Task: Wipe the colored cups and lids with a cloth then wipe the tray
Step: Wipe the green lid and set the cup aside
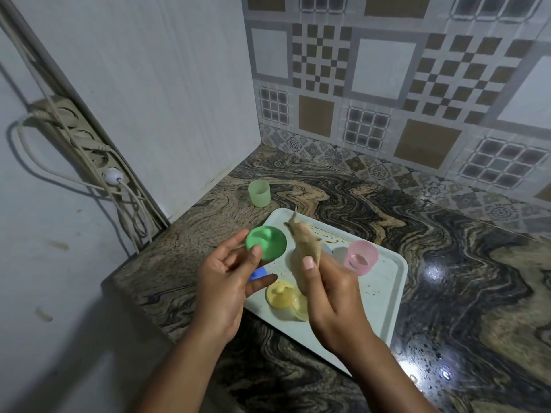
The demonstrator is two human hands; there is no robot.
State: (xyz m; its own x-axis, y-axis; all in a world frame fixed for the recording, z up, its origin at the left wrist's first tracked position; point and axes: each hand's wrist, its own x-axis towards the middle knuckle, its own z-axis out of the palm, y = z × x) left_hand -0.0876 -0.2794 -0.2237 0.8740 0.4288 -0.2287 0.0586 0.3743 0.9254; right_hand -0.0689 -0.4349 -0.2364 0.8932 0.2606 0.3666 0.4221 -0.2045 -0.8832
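Right hand: nearest the camera, raised over the tray; thumb and fingers clamped together on the lower end of the cloth, so its free end is loose for rubbing.
Cloth: beige, bunched, rising from the right hand's grip toward the tray's far edge; its side sits just beside the green lid, apparently mid-wipe, though contact is not clear.
Left hand: fingers apart and curved, thumb tip and fingertips pinching the rim of the green lid, leaving the lid's face open to the cloth.
Green lid: held in the air above the tray's far-left corner, knob side tilted toward the cloth.
Green cup: upright on the counter, beyond the tray's far-left corner and well apart from the rest; likely set aside as already wiped.
Yellow lid: lying on the tray near its left edge, apparently on a yellowish cup that the right hand partly hides.
Blue piece: on the tray's left edge, mostly hidden by the left hand's fingers; cup or lid, I cannot tell.
Pink cup: upright near the tray's right edge, waiting its turn.
Tray: white, angled on the counter, speckled with brown crumbs and smears; sensibly left for last.
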